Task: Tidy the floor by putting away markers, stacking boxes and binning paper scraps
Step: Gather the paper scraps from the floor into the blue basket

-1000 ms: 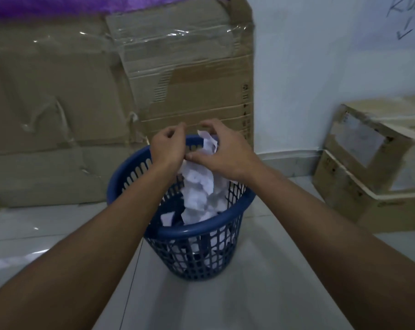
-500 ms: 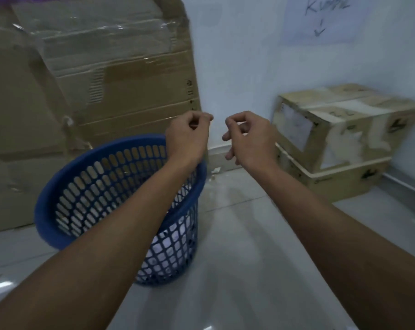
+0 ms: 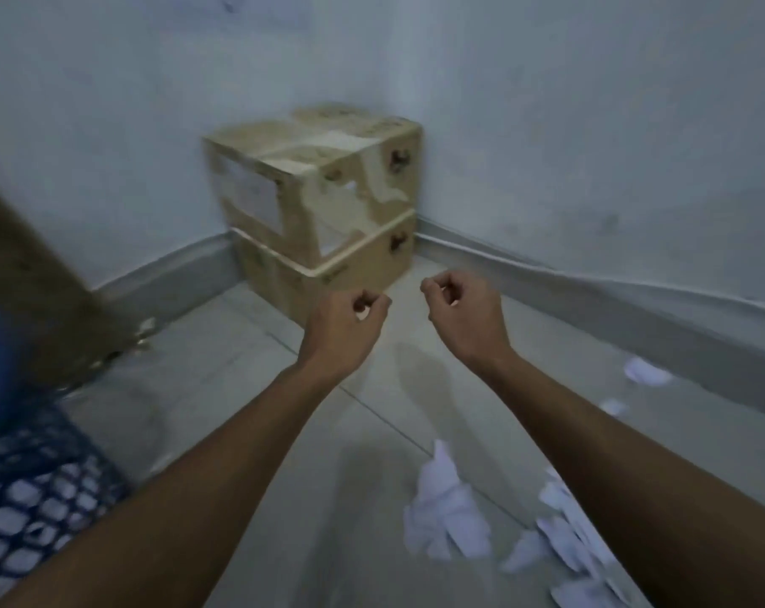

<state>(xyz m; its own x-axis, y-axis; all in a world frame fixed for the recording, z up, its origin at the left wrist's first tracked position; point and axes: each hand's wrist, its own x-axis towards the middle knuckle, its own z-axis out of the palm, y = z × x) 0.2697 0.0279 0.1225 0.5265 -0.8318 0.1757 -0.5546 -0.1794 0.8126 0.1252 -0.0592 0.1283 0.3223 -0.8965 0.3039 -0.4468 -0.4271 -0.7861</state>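
The left hand (image 3: pixel 343 329) is curled into a loose fist, the thumb meeting the fingertips, and nothing shows inside it. The right hand (image 3: pixel 466 320) is curled the same way, also with nothing visible in it. Both hands are held up in the air, near each other but not touching, with the bare forearms reaching out from the bottom of the view.

Just beyond the hands, in the corner of the room, two boxes are stacked. The top box (image 3: pixel 310 177) sits on the bottom box (image 3: pixel 350 267), and both stand close to the wall (image 3: pixel 591 125). Their brown faces are worn, with pale torn patches.

Under the right forearm, on the floor (image 3: pixel 249 370), lie white paper scraps (image 3: pixel 446 515): one crumpled piece between the two arms, and more pieces (image 3: pixel 565 533) just beside it, partly hidden by the arm. Two smaller scraps (image 3: pixel 646 371) lie farther to the right, near the skirting.

At the left edge stands the blue bin (image 3: pixel 25 498), blurred, with white paper showing through its mesh. Behind it a big sheet of cardboard (image 3: pixel 30 274) leans on the wall.
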